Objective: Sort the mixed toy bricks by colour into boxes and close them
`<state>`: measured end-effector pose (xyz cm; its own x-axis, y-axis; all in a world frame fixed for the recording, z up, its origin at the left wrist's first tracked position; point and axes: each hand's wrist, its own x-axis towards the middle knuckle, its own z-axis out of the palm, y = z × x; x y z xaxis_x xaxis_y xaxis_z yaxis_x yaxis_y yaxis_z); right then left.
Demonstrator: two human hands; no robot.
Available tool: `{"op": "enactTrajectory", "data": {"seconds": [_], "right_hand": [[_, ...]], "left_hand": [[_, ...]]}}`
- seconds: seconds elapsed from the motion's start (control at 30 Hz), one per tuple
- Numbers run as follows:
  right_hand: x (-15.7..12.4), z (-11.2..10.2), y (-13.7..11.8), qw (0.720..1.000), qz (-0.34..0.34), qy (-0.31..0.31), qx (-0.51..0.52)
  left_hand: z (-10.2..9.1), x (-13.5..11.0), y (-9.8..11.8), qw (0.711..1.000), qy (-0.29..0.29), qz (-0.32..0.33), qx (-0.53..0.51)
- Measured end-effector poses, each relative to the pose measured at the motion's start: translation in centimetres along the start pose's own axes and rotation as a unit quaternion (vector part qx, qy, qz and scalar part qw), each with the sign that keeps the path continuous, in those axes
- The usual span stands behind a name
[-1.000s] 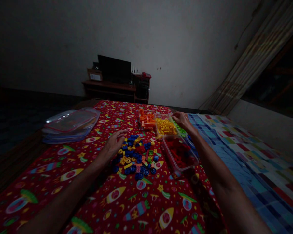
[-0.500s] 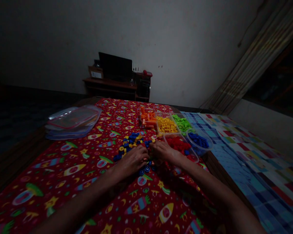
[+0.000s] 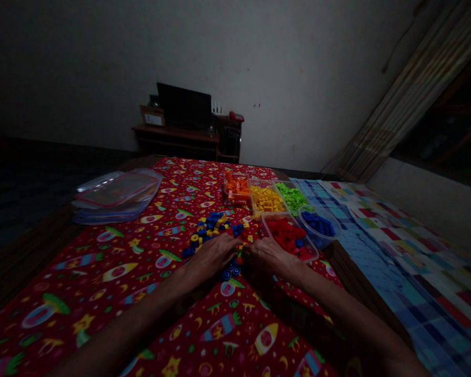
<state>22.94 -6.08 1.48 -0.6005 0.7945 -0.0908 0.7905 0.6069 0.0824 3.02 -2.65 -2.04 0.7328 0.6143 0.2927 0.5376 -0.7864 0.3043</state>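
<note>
blue plastic bricks, left hand on them, right hand by clear tub

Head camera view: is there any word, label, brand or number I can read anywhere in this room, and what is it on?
Nothing here can be read.
The white label on the cardboard box on the wooden desk at the back is too small and blurred to read.

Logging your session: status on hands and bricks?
Left hand, right hand close together, palms down. Over loose bricks. Red-brick tub just beyond right hand.
</note>
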Motion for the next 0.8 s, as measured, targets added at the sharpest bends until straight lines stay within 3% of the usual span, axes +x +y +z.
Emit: {"op": "enactTrajectory", "data": {"seconds": [0.23, 0.5, 0.63, 0.8], "right_hand": [[-0.5, 2.0, -0.5, 0.997, 0.003, 0.071, -0.017], [-2.2, 1.6, -0.6, 0.992, 0.011, 0.127, 0.027], [-2.5, 2.4, -0.5, 0.987, -0.003, 0.157, 0.025], [-1.9, 2.5, -0.9, 0.994, -0.008, 0.110, 0.027]], "left_hand": [[0.1, 0.4, 1.3, 1.000, -0.019, -0.004, 0.009], [-0.2, -0.3, -1.4, 0.998, 0.025, -0.011, -0.057], [0.4, -0.7, -1.2, 0.999, -0.003, 0.011, -0.047], [0.2, -0.4, 0.8, 0.998, -0.060, -0.023, -0.004]]}}
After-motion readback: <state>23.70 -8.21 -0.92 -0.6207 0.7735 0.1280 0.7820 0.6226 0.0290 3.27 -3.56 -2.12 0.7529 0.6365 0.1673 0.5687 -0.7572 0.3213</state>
